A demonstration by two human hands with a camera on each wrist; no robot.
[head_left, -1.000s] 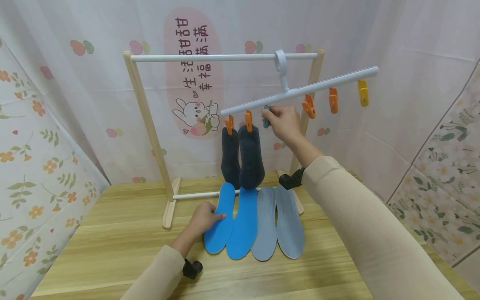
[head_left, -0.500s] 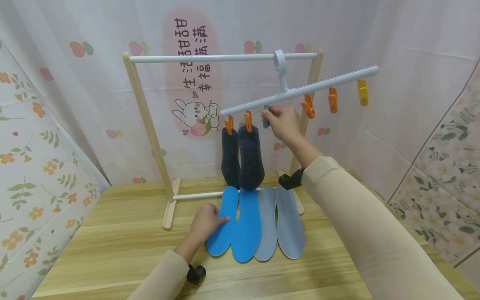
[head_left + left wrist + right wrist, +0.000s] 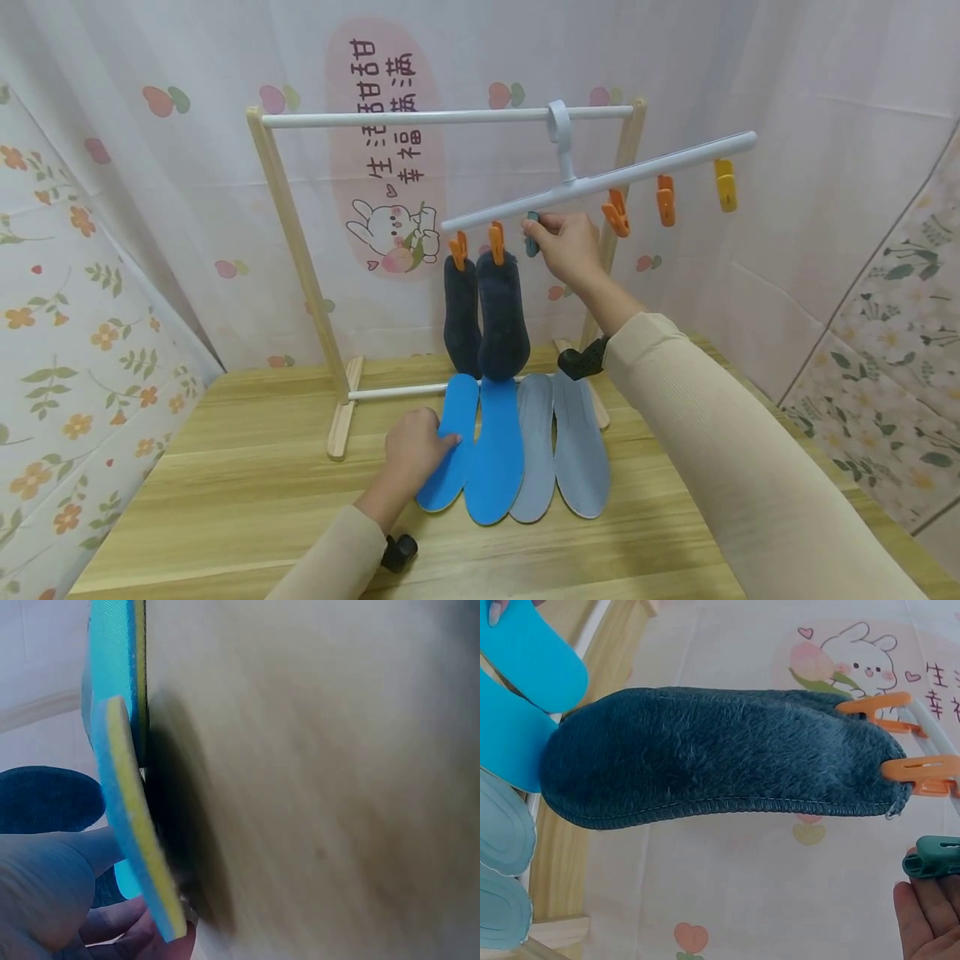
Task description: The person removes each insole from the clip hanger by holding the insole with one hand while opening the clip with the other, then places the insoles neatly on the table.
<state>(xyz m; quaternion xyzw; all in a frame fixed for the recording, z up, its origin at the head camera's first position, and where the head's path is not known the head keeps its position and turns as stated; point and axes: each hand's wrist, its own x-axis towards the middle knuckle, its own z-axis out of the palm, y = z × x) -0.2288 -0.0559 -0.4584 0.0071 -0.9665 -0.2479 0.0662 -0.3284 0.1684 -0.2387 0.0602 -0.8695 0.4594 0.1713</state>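
Observation:
My left hand (image 3: 412,447) grips the leftmost blue insole (image 3: 450,482), thumb on top and fingers underneath. In the left wrist view this insole's yellow edge (image 3: 133,799) is raised off the table. Beside it lies a second blue insole (image 3: 495,454). With the fingers of my right hand (image 3: 573,250) I pinch a green clothespin (image 3: 532,236) under the white hanger bar (image 3: 622,177). To its left, two dark fuzzy insoles (image 3: 504,321) hang from orange clothespins (image 3: 497,243). The fuzzy pair covers most of the right wrist view.
Two grey insoles (image 3: 581,454) lie right of the blue ones on the wooden table (image 3: 247,500). The hanger hooks over the white rail (image 3: 420,117) of a wood-sided rack (image 3: 296,250). Orange clothespins (image 3: 666,202) and a yellow clothespin (image 3: 726,186) hang at the bar's right.
My left hand and the blue insole it grips have shifted slightly right. The second blue insole also slid right, against the grey one. My right hand stayed on the green clothespin.

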